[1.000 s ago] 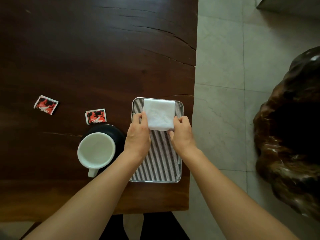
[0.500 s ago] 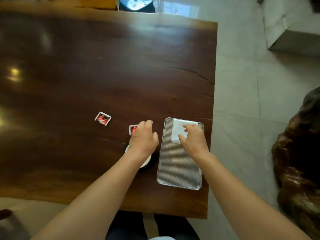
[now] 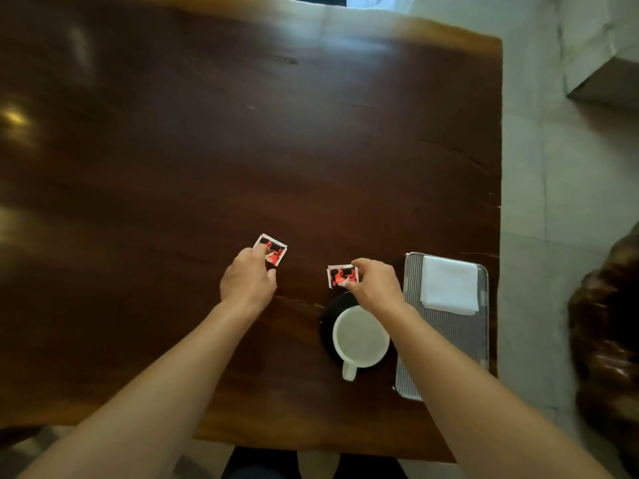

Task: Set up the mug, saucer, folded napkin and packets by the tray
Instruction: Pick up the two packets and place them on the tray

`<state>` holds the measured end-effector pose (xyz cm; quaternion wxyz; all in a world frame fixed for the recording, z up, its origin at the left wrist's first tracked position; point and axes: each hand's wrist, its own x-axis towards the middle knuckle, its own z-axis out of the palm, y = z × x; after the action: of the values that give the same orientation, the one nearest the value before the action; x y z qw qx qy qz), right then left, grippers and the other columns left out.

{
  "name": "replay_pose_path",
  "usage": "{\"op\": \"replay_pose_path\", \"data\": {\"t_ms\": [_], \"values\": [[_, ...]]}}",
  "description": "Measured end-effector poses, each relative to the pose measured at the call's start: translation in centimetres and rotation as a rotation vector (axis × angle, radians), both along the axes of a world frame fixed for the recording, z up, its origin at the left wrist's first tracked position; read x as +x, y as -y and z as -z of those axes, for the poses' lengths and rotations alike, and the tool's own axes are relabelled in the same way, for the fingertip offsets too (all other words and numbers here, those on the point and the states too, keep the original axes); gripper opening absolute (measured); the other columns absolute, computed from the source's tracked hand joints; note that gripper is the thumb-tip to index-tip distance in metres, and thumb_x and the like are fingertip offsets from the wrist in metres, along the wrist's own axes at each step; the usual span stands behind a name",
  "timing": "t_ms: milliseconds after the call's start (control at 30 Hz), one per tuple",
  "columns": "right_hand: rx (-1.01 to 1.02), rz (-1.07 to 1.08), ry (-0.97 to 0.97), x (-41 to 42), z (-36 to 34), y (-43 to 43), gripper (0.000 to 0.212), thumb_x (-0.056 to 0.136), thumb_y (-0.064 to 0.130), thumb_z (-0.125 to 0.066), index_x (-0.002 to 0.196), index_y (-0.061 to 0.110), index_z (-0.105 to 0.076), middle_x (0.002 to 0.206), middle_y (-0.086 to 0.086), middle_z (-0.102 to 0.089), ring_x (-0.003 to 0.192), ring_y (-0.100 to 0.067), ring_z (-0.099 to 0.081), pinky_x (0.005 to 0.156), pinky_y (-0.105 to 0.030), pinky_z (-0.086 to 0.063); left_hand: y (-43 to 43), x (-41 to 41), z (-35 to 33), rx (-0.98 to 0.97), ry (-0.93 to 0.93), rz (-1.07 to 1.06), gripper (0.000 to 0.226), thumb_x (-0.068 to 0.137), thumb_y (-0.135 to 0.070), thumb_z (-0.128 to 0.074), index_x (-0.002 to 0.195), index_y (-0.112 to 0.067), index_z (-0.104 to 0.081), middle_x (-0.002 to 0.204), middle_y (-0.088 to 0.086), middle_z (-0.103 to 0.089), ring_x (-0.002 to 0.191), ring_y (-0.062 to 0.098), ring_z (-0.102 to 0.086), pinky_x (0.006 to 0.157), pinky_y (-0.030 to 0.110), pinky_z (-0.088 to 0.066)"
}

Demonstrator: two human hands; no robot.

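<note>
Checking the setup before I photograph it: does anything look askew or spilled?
Nothing spilled or damaged. The white mug sits off-centre on the black saucer. The left packet lies tilted, under the left hand; the right hand pinches the other packet.

Saucer (image 3: 326, 323) mostly under mug (image 3: 360, 337) — packet (image 3: 342, 276) print unreadable, tray's (image 3: 446, 340) near corner behind forearm.

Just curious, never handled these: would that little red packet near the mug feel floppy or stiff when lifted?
Probably light and bendy: the packet looks thin and flat, pinched easily by the right hand. Its glossy wrapper may be slightly slippery.
</note>
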<state>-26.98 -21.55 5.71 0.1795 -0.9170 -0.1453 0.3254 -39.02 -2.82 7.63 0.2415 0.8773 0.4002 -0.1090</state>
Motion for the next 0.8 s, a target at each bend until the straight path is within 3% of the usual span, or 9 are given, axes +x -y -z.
{"op": "replay_pose_path", "data": {"t_ms": [100, 167, 267, 367, 467, 600, 733, 800], "values": [[-0.085, -0.064, 0.025, 0.6, 1.8, -1.4, 0.054, 0.089, 0.016, -0.072, 0.141, 0.022, -0.057, 0.137, -0.006, -0.055, 0.127, -0.028, -0.051, 0.101, -0.042, -0.047, -2.6, 0.4, 2.1, -0.036, -0.017, 0.126, 0.046, 0.093, -0.024, -0.064, 0.137, -0.022, -0.052, 0.134, 0.006, -0.049, 0.111, 0.029, -0.059, 0.085, 0.039, -0.050], [-0.125, -0.078, 0.022, 0.9, 2.8, -1.9, 0.053, 0.088, 0.015, -0.073, 0.139, 0.023, -0.058, 0.136, -0.006, -0.049, 0.125, -0.029, -0.048, 0.099, -0.043, -0.048, -3.8, 1.2, 3.4, -0.040, -0.045, 0.271, 0.057, 0.094, -0.026, -0.064, 0.147, -0.031, -0.043, 0.154, 0.004, -0.031, 0.125, 0.029, -0.049, 0.092, 0.042, -0.051], [-0.188, -0.126, 0.060, 0.8, 3.7, -2.4, 0.043, 0.086, 0.015, -0.075, 0.126, 0.024, -0.061, 0.125, -0.006, -0.044, 0.115, -0.030, -0.046, 0.089, -0.045, -0.052, -5.2, 2.4, 5.2, -0.001, -0.122, 0.459, 0.065, 0.097, -0.022, -0.060, 0.153, -0.039, -0.031, 0.162, -0.001, -0.016, 0.130, 0.027, -0.038, 0.092, 0.042, -0.053], [-0.220, -0.182, 0.121, 0.4, 4.2, -2.8, 0.035, 0.084, 0.008, -0.073, 0.110, 0.022, -0.054, 0.115, -0.005, -0.040, 0.102, -0.028, -0.045, 0.077, -0.045, -0.055, -6.0, 3.0, 6.5, 0.000, -0.145, 0.499, 0.064, 0.095, -0.016, -0.061, 0.150, -0.035, -0.036, 0.146, 0.000, -0.033, 0.124, 0.026, -0.037, 0.085, 0.038, -0.054], [-0.215, -0.182, 0.125, 0.3, 4.1, -3.6, 0.028, 0.086, 0.005, -0.066, 0.103, 0.020, -0.048, 0.108, -0.006, -0.048, 0.097, -0.029, -0.049, 0.076, -0.046, -0.053, -6.2, 3.0, 6.7, 0.023, -0.147, 0.489, 0.050, 0.093, -0.025, -0.066, 0.138, -0.030, -0.045, 0.130, 0.004, -0.040, 0.118, 0.026, -0.039, 0.080, 0.037, -0.053], [-0.060, -0.082, 0.007, 0.2, 3.0, -4.8, 0.024, 0.088, 0.007, -0.068, 0.088, 0.024, -0.051, 0.093, -0.004, -0.060, 0.087, -0.029, -0.057, 0.076, -0.042, -0.053, -6.4, 2.7, 6.2, -0.066, -0.178, 0.384, 0.036, 0.090, -0.031, -0.070, 0.119, -0.020, -0.053, 0.122, 0.007, -0.047, 0.115, 0.026, -0.044, 0.083, 0.040, -0.051], [0.080, -0.147, -0.292, -0.6, -0.8, -6.9, 0.022, 0.087, 0.013, -0.076, 0.085, 0.032, -0.065, 0.095, 0.000, -0.065, 0.086, -0.023, -0.066, 0.073, -0.038, -0.061, -6.4, 2.0, 4.6, -0.497, -0.047, 0.125, 0.013, 0.090, -0.023, -0.071, 0.091, -0.020, -0.058, 0.095, 0.007, -0.069, 0.086, 0.022, -0.069, 0.074, 0.042, -0.060], [0.084, -0.229, -0.354, -1.2, -3.0, -8.0, 0.023, 0.084, 0.017, -0.079, 0.096, 0.033, -0.069, 0.099, 0.002, -0.069, 0.085, -0.020, -0.069, 0.072, -0.034, -0.060, -5.9, 1.5, 2.5, -0.765, 0.064, -0.011, 0.010, 0.092, -0.014, -0.069, 0.091, -0.017, -0.060, 0.094, 0.011, -0.072, 0.083, 0.022, -0.074, 0.072, 0.044, -0.063]]}}
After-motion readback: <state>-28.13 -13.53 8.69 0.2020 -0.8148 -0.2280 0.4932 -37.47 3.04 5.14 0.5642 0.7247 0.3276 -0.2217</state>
